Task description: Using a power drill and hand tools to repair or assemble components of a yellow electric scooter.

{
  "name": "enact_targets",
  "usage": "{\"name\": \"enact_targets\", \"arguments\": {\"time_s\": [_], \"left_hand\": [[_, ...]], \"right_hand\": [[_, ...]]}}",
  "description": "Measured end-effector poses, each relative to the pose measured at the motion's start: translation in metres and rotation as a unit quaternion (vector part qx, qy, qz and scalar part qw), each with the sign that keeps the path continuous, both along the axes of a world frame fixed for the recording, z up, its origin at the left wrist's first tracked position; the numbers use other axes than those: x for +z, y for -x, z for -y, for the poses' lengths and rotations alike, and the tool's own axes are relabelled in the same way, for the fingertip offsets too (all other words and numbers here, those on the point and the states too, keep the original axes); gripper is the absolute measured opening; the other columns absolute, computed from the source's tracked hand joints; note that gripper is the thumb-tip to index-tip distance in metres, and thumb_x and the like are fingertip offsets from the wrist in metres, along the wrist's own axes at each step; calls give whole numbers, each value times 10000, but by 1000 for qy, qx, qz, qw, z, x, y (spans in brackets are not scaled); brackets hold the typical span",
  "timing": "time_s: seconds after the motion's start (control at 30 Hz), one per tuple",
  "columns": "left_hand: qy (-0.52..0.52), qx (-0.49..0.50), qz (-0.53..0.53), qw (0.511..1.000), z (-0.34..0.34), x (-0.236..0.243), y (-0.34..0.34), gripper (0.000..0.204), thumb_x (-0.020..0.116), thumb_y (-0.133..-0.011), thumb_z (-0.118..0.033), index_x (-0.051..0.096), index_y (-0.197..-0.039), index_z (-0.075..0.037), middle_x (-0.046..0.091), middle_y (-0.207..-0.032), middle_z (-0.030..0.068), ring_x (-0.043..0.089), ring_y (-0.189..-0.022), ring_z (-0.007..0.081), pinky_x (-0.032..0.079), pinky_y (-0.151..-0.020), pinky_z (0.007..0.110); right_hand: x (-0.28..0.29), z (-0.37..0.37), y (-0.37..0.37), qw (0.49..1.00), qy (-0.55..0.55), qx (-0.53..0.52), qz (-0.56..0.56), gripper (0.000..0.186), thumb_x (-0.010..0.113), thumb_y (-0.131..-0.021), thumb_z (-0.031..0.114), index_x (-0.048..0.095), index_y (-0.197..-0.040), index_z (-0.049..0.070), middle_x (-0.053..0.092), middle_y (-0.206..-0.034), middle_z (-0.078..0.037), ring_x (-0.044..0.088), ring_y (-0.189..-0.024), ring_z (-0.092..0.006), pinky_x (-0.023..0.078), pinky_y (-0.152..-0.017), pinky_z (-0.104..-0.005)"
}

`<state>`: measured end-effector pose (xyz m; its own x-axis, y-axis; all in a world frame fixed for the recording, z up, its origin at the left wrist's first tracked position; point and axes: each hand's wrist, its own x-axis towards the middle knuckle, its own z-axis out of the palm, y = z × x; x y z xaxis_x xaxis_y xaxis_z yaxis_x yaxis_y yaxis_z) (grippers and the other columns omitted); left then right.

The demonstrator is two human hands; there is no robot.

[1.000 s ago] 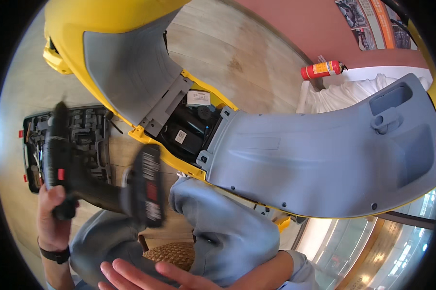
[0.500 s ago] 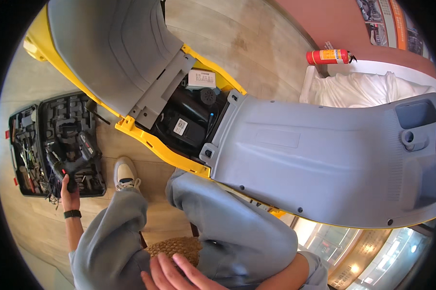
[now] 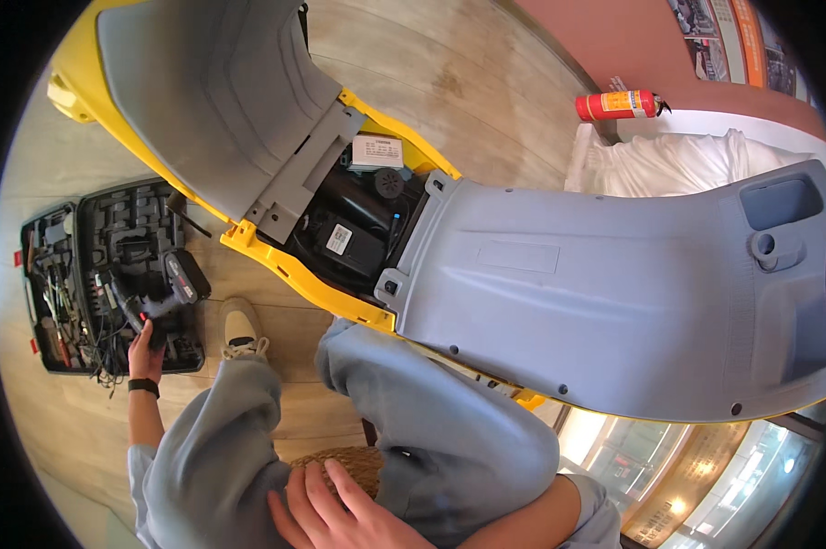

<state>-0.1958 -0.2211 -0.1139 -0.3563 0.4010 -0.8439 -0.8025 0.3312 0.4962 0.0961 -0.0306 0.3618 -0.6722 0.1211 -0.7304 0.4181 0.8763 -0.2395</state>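
Left hand on drill at the tool case; right hand loose over lap

Head view: black cordless drill (image 3: pixel 160 302) lies over the right half of the open black tool case (image 3: pixel 152 220), battery end poking past the case's right edge; left hand (image 3: pixel 146 359), at the case's near edge, has its fingers curled round the drill's rear end; whether the drill rests in the case or is held just above it, cannot tell; black wristband (image 3: pixel 143 387) on that arm.

Right hand (image 3: pixel 354 517) is well right of the case and nearer the person, over the lap; fingers spread a little and mostly straight, back of hand up; nothing seen in its grasp, palm side hidden.

Case's left half holds loose hand tools (image 3: pixel 61 316); dark cables (image 3: pixel 109 366) bunch at its near edge; shoe (image 3: pixel 241 325) just right of the case; woven seat (image 3: pixel 363 467) farther right and nearer the person.

Right of the case, yellow frame (image 3: pixel 312 285) edges an uncovered compartment (image 3: pixel 363 215) with a white-labelled box (image 3: pixel 377 152) inside; blue-grey panel (image 3: pixel 596 284) beyond, farther right; red fire extinguisher (image 3: pixel 619 105) far right of the case.
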Motion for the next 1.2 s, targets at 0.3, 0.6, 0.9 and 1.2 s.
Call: {"name": "enact_targets", "arguments": {"time_s": [0.3, 0.6, 0.9, 1.2], "left_hand": [[196, -19, -124, 973, 13, 6, 3, 219, 791, -760, -249, 670, -883, -115, 472, -595, -20, 403, -425, 104, 329, -381, 278], [76, 44, -60, 994, -36, 106, -31, 309, 790, -723, -113, 631, -947, 30, 661, -848, 91, 658, -717, 200, 547, -611, 304], [-94, 13, -246, 965, -14, 319, -51, 286, 720, -804, -109, 609, -1051, -17, 650, -934, 33, 604, -799, 104, 480, -719, 241], [-187, -121, -332, 917, -95, 473, -133, 463, 760, -649, -129, 607, -1054, 33, 648, -914, 20, 586, -801, 81, 448, -761, 202]], "right_hand": [[-30, 19, -23, 979, -77, -69, -173, 298, 538, -824, 139, 642, -1065, -1, 636, -980, -135, 563, -1005, -266, 434, -917, -407], [-49, -3, -37, 978, -116, -87, -148, 142, 584, -770, 156, 625, -871, 65, 566, -867, -93, 562, -901, -250, 446, -872, -396], [-35, -28, 0, 829, -243, -234, -446, 378, 624, -752, 144, 572, -1095, -7, 562, -1132, -183, 524, -1105, -302, 419, -980, -423], [-18, -10, -4, 837, -222, -178, -467, 733, 652, -737, 180, 383, -1386, -29, 553, -1177, -240, 493, -1185, -345, 284, -1097, -512]]}}
